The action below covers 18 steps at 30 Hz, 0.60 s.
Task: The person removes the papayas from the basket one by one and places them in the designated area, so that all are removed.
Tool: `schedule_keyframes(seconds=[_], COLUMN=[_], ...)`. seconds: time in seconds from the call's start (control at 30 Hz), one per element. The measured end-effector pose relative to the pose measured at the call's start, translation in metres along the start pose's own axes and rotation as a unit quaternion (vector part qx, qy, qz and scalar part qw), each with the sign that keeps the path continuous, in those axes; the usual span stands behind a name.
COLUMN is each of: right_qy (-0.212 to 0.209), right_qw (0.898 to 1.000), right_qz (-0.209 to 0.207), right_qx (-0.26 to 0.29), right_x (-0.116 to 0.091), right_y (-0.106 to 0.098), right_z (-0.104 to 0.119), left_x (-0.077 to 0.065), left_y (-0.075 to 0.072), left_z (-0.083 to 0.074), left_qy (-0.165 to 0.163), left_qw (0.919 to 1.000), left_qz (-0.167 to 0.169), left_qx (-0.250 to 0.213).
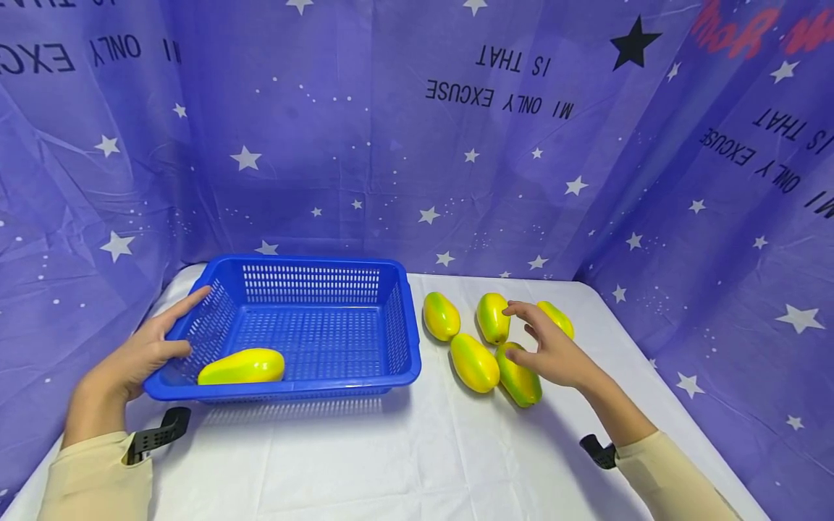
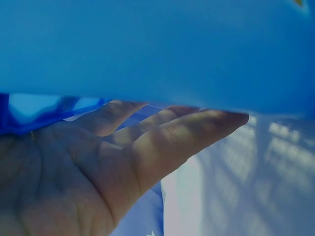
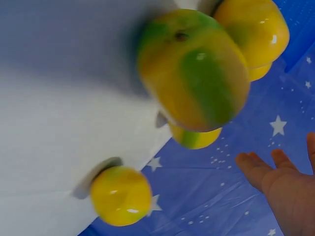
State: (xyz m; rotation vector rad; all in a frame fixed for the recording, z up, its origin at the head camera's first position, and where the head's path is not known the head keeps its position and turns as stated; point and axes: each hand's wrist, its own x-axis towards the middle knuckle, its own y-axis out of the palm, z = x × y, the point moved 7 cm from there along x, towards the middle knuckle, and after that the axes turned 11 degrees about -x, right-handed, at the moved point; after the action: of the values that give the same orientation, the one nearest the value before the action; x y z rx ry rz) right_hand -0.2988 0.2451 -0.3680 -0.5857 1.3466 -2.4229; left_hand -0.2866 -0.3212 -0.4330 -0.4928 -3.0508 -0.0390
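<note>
At the left of the head view, my left hand (image 1: 146, 354) holds the side rim of a blue plastic basket (image 1: 306, 388), thumb over the top. In the left wrist view its fingers (image 2: 177, 140) reach under the rim. One oblong yellow-green fruit (image 1: 244, 366), papaya-like, lies in the basket's near left corner. My right hand (image 1: 550, 354) hovers over a group of similar fruits with its fingers loosely bent and nothing held. Nearest to it are a greener fruit (image 1: 521, 380) below the thumb and another fruit (image 1: 490, 318) beside the fingertips.
Left of that pair lie a front fruit (image 1: 474, 363) and a back fruit (image 1: 441, 317); one more fruit (image 1: 559, 322) sits partly behind my right hand. A white cloth (image 1: 326, 463) covers the table. Purple star-printed curtains (image 1: 404, 166) enclose the back and sides.
</note>
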Motion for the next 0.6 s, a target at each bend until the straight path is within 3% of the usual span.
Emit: schedule_keyframes(seconds=[0.3, 0.6], right_qy=[-0.033, -0.054], right_qw=[0.999, 0.998], right_qz=[0.010, 0.032], right_qx=[-0.012, -0.023], right_x=[0.025, 0.047], right_y=[0.001, 0.005], right_z=[0.031, 0.064], left_x=[-0.001, -0.002], left_y=[-0.003, -0.001], left_z=[0.000, -0.001], left_qy=[-0.002, -0.001], left_qw=[0.9994, 0.9998], left_qz=[-0.016, -0.012], left_qx=[0.032, 0.016])
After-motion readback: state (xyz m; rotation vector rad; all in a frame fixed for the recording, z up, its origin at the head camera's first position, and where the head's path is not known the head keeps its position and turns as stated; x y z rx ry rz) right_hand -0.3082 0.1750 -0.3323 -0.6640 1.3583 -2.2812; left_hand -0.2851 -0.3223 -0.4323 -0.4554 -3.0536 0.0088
